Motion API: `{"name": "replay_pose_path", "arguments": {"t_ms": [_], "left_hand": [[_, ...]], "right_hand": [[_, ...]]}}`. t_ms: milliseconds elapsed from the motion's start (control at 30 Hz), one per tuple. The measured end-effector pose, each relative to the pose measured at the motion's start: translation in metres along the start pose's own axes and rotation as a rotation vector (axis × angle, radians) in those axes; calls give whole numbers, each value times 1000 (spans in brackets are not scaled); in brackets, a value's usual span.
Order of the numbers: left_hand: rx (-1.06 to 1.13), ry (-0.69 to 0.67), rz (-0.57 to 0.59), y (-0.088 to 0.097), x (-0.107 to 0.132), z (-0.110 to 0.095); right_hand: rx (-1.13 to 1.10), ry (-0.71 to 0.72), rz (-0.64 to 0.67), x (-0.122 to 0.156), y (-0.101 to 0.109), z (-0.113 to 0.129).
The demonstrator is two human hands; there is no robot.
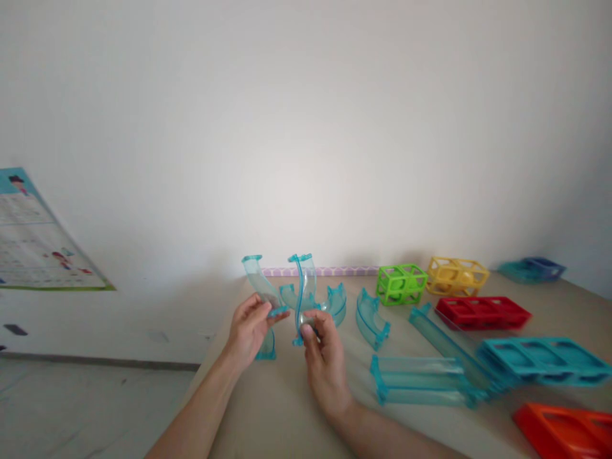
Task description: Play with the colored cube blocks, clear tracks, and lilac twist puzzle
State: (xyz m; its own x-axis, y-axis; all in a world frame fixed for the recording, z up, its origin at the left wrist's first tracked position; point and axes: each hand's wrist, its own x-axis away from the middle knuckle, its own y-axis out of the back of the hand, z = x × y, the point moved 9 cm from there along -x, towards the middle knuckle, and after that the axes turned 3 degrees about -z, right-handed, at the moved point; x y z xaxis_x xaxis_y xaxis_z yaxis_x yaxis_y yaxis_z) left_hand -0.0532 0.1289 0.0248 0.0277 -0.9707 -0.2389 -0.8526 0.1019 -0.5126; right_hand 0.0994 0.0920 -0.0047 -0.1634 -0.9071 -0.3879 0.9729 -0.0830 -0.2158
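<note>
My left hand (251, 328) grips the lower end of a clear blue curved track piece (261, 280), raised above the table and tilted up to the left. My right hand (325, 357) pinches a second clear blue track piece (307, 284) near its bottom, held upright. The two pieces are apart, with a small gap between them. Behind the hands, more curved track pieces (337, 305) lie on the table, partly hidden. One piece (268, 346) shows below my left hand. To the right rests another curved piece (370, 319).
Straight blue track pieces (421, 382) lie at the right. Beyond are a green frame block (401, 285), a yellow one (456, 277), a red one (482, 313), a teal one (547, 361) and an orange one (568, 430). The table's left edge (201, 376) drops to the floor; a wall stands behind.
</note>
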Motion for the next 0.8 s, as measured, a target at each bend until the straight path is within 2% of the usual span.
{"name": "replay_pose_path", "arguments": {"t_ms": [133, 300, 633, 800], "left_hand": [[-220, 22, 119, -12, 9, 9], [-353, 12, 213, -14, 14, 14], [-336, 20, 274, -22, 18, 12], [-360, 74, 318, -25, 22, 18]], "right_hand": [[25, 22, 4, -2, 1, 2], [34, 17, 39, -1, -1, 5], [46, 10, 17, -1, -1, 3], [8, -13, 13, -2, 0, 1]]}}
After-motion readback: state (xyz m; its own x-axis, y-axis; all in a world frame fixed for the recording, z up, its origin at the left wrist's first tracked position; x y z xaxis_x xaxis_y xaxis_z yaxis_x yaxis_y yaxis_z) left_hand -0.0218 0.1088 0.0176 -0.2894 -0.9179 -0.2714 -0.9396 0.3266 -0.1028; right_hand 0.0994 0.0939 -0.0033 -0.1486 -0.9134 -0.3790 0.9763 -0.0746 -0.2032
